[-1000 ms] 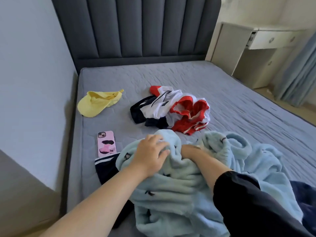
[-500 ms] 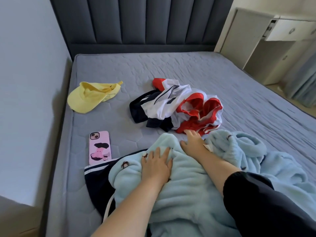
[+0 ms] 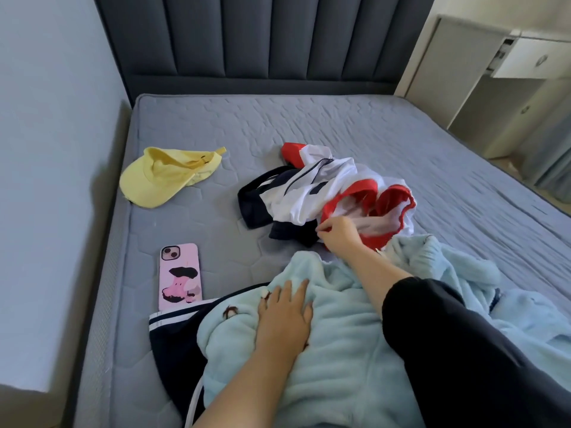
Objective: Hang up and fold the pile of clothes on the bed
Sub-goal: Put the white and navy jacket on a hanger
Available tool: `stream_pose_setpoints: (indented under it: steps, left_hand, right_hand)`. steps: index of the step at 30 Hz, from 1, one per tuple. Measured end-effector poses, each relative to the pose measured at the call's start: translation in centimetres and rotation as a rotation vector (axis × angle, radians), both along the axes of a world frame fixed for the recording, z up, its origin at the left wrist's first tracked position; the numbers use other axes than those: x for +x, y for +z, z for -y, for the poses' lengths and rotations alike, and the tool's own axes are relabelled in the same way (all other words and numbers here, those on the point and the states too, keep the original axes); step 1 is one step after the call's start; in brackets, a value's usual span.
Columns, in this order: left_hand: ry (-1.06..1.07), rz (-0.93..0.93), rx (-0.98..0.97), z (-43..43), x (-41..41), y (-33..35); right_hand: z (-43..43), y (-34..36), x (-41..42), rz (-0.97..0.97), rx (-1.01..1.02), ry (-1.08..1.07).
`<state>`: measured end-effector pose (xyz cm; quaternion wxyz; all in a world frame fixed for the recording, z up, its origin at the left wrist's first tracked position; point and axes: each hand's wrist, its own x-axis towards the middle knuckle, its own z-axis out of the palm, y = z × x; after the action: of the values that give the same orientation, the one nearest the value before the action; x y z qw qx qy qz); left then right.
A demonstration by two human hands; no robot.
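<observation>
left hand (image 3: 284, 316) flat, fingers straight, on the blue fleece (image 3: 340, 359) at the near end of the bed (image 3: 216, 134), probably pinning it. right hand (image 3: 336, 234) pinches the red-white jacket (image 3: 321, 189) just beyond, i'd guess to drag it closer.

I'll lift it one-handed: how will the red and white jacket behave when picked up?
Probably floppy: the red and white jacket lies crumpled in loose folds, so it should sag from where the right hand pinches it. Likely light, since the fabric looks thin. Trailing parts may drag over the mattress.
</observation>
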<state>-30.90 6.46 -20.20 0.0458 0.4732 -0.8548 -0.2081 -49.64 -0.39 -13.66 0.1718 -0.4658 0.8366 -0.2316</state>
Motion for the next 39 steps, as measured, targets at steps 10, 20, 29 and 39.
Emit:
stream_pose_setpoints:
  steps: [10,20,29,39]
  left_hand:
    - [0.209,-0.435,0.270,0.3,1.8,0.2]
    - [0.189,-0.419,0.267,0.9,1.7,-0.7]
    - [0.163,-0.436,0.207,0.6,1.9,-1.4]
    - [0.252,-0.839,0.355,0.4,5.2,4.3]
  right_hand:
    - [-1.7,3.4,4.2,-0.626,0.515,0.278]
    - [3.5,0.0,2.1,-0.889,0.222,0.307]
    - [-0.4,-3.2,3.2,-0.256,0.070,-0.043]
    - [-9.7,7.6,9.5,0.467,-0.270,-0.035]
